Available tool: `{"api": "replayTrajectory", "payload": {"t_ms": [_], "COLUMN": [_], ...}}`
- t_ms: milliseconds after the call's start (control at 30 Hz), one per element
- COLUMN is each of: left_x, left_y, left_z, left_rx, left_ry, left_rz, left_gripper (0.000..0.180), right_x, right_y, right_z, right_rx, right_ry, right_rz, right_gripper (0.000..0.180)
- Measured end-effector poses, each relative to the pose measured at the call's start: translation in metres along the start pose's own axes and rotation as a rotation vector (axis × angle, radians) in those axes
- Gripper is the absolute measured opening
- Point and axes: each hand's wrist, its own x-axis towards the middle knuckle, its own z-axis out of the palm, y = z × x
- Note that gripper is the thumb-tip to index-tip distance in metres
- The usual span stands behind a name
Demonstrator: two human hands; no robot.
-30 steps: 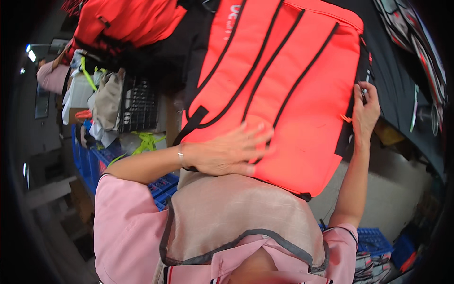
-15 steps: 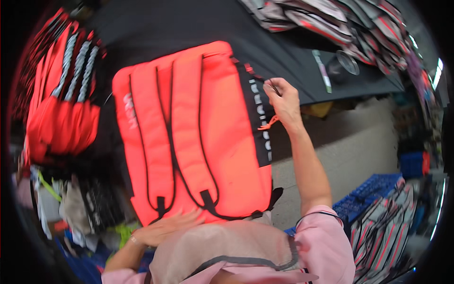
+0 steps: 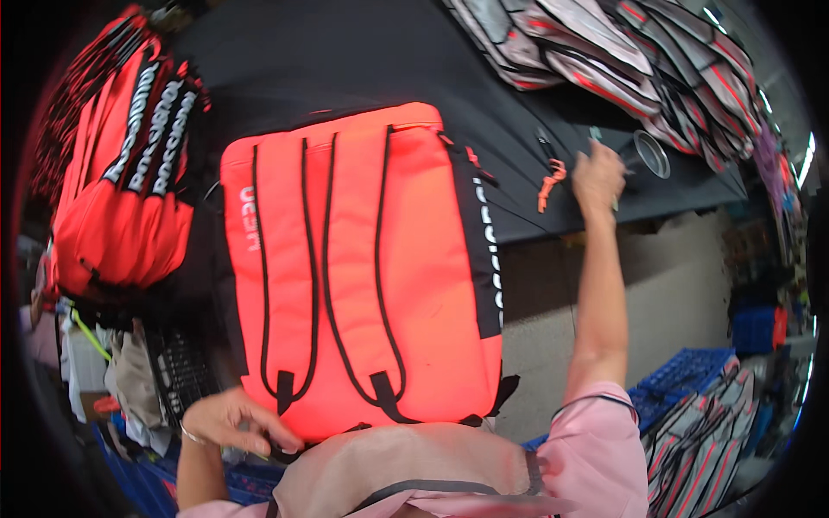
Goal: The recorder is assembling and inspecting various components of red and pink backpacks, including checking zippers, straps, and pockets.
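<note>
From my remote seat I see a black table (image 3: 345,65), its surface slightly wrinkled. Directly on it the orange-red backpack (image 3: 436,276) lies, lower part reaching past the near edge. To its right I make out an orange-and-black tool (image 3: 551,179), then a cup (image 3: 652,155); grey bags (image 3: 596,52) lie heaped farther off.

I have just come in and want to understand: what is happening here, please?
A person is at a black table, with a coral backpack partly on it, straps facing up. The left hand is at the backpack's lower left corner. The right hand is over a slim item near a cup; whether it grips the item is unclear.
</note>
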Motion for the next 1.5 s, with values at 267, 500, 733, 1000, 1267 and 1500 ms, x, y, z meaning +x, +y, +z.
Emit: {"api": "replayTrajectory", "payload": {"t_ms": [267,500,733,1000,1267,1500], "left_x": [0.095,0.198,0.202,0.201,0.200,0.200], "left_y": [0.101,0.094,0.048,0.047,0.044,0.040], "left_z": [-0.036,-0.080,-0.062,-0.054,-0.056,-0.061], "left_rx": [0.971,1.680,1.715,1.670,1.657,1.685], "left_ry": [0.929,1.110,0.922,0.972,0.988,1.002], "left_rz": [0.573,0.453,0.297,0.301,0.330,0.362], "left_gripper": [0.028,0.066,0.079,0.075,0.073,0.071], "right_x": [-0.012,-0.001,0.040,0.062,0.051,0.024], "right_y": [0.078,0.084,0.131,0.141,0.148,0.161], "right_z": [0.010,-0.072,-0.146,-0.122,-0.146,-0.131], "right_rx": [-0.068,0.230,-0.042,-0.235,-0.045,0.091], "right_ry": [-0.175,0.019,-0.105,-0.312,-0.229,-0.198], "right_rz": [0.163,0.067,0.239,0.177,0.277,0.388], "right_gripper": [0.022,0.019,0.021,0.022,0.025,0.029]}}
